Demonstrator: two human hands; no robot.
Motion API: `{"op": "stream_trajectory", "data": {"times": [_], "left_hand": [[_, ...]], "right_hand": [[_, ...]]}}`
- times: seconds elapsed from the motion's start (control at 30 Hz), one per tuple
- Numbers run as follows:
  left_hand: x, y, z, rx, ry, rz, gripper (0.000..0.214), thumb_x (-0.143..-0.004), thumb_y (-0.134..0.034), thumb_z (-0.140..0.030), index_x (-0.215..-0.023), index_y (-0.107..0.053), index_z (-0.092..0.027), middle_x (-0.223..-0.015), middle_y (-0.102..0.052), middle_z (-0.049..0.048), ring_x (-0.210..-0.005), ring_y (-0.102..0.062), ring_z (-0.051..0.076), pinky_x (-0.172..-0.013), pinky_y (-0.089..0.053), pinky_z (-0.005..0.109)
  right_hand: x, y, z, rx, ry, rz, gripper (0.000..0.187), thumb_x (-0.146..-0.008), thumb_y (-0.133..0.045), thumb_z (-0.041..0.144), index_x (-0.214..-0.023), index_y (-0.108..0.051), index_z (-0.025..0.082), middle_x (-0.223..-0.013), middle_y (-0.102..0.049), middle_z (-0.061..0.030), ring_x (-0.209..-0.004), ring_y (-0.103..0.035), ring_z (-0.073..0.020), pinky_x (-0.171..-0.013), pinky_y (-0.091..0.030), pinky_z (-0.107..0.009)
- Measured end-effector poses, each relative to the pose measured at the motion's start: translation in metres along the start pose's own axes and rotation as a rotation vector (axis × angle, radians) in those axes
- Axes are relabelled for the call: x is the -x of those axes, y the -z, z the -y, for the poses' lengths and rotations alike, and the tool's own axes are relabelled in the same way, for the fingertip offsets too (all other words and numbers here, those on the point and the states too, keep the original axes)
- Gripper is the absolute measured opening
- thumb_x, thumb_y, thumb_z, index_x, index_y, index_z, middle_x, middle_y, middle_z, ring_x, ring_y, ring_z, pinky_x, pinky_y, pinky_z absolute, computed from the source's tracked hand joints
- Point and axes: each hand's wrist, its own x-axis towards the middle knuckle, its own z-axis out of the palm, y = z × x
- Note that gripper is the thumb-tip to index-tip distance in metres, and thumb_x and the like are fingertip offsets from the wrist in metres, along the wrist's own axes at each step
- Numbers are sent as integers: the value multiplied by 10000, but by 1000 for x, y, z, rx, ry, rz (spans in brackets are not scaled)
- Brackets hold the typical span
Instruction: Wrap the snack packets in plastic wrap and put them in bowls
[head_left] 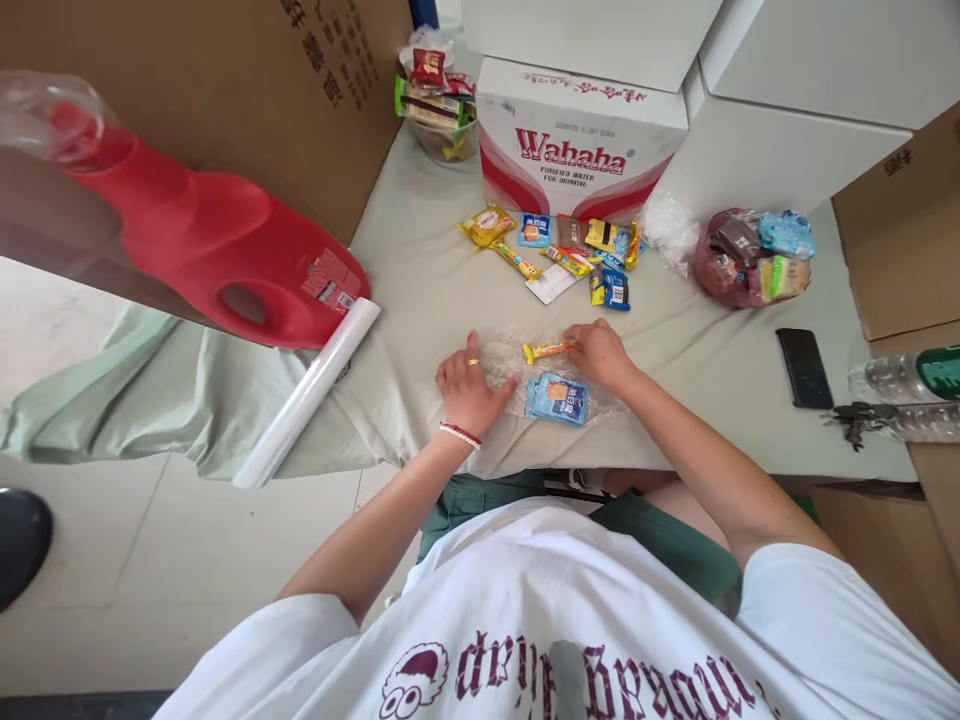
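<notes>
A sheet of clear plastic wrap (pixel 501 350) lies crinkled on the cloth in front of me. My left hand (pixel 469 388) rests on its left side, fingers spread. At the right, my right hand (pixel 600 355) grips one end of a slim yellow snack stick (pixel 546 351) just above the film. Below the stick, blue snack packets (pixel 559 398) lie overlapped on the film. Farther back are loose snacks, among them a yellow packet (pixel 487 226), another yellow stick (pixel 517 262) and a dark blue packet (pixel 616 289).
A Wahaha carton (pixel 577 150) stands at the back between two snack bowls, one clear (pixel 446 140) and one red (pixel 720 270). On the left are a red jug (pixel 217 240) and a white roll (pixel 307 395). A phone (pixel 805 368), keys (pixel 855 425) and bottles (pixel 885 380) lie right.
</notes>
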Motion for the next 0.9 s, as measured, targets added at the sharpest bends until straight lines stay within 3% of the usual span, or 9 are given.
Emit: {"op": "stream_trajectory", "data": {"times": [0.1, 0.17, 0.23, 0.4, 0.53, 0.63, 0.77, 0.83, 0.9], "left_hand": [[-5, -1, -8, -75, 51, 55, 1006, -839, -703, -588, -1626, -308, -102, -1306, -649, 217, -1261, -549, 424, -1084, -404, 544], [-10, -3, -9, -102, 62, 83, 924, -851, -695, -589, -1585, -404, -109, -1308, -655, 220, -1241, -550, 428, -1048, -418, 541], [-15, -2, -6, -105, 43, 105, 744, -868, -692, -544, -1481, -550, -147, -1302, -671, 204, -1226, -559, 416, -1020, -433, 532], [-26, 17, 10, 50, -22, 226, 228, -866, -668, -345, -1039, -758, -226, -1050, -755, 101, -1096, -644, 324, -945, -485, 447], [-23, 32, 2, 340, 69, 286, 165, -864, -605, -300, -891, -729, -195, -786, -720, 30, -751, -667, 200, -729, -513, 318], [-7, 27, -34, 455, -17, 341, 203, -909, -555, -302, -949, -720, -191, -802, -733, 21, -719, -677, 177, -698, -530, 290], [25, 3, -85, 213, -193, 387, 308, -945, -452, -191, -1107, -713, -178, -1077, -747, 108, -977, -704, 235, -871, -565, 352], [41, -6, -96, 80, -269, 382, 349, -952, -455, -205, -1221, -672, -154, -1208, -688, 160, -1123, -659, 282, -913, -566, 389], [55, -10, -97, -37, -363, 364, 445, -946, -490, -232, -1368, -592, -133, -1266, -633, 188, -1208, -602, 315, -912, -568, 409]], "right_hand": [[18, -2, 8, 16, 214, 55, 396, -1005, -478, 154, -1289, -751, 196, -1067, -736, -109, -1066, -586, -265, -963, -461, -357], [40, -7, 13, 78, 377, 125, 435, -1017, -467, 168, -1357, -730, 235, -1079, -716, -118, -1087, -572, -268, -937, -465, -349], [63, -17, 16, 169, 454, 209, 473, -1031, -452, 185, -1435, -681, 277, -1102, -686, -128, -1137, -544, -280, -900, -470, -342], [95, -51, 17, 215, 370, 222, 605, -1030, -385, 131, -1580, -512, 349, -1263, -595, -119, -1166, -502, -271, -886, -475, -335], [97, -66, 14, 127, 346, 166, 613, -1016, -384, 95, -1564, -530, 328, -1205, -568, -109, -1104, -493, -256, -928, -465, -343], [97, -72, 14, 47, 328, 117, 586, -987, -399, 64, -1487, -614, 281, -1166, -564, -113, -1069, -486, -254, -961, -468, -375], [108, -75, 7, -145, 326, 31, 408, -945, -477, 108, -1218, -759, 220, -1195, -599, -132, -1112, -502, -276, -1001, -482, -430], [118, -75, -4, -289, 292, -21, 372, -925, -470, 108, -1098, -776, 229, -1136, -637, -110, -1076, -545, -264, -995, -498, -435], [129, -75, -17, -360, 128, -197, 381, -941, -448, 133, -1129, -762, 240, -1102, -648, -104, -1063, -567, -267, -1003, -503, -457]]}}
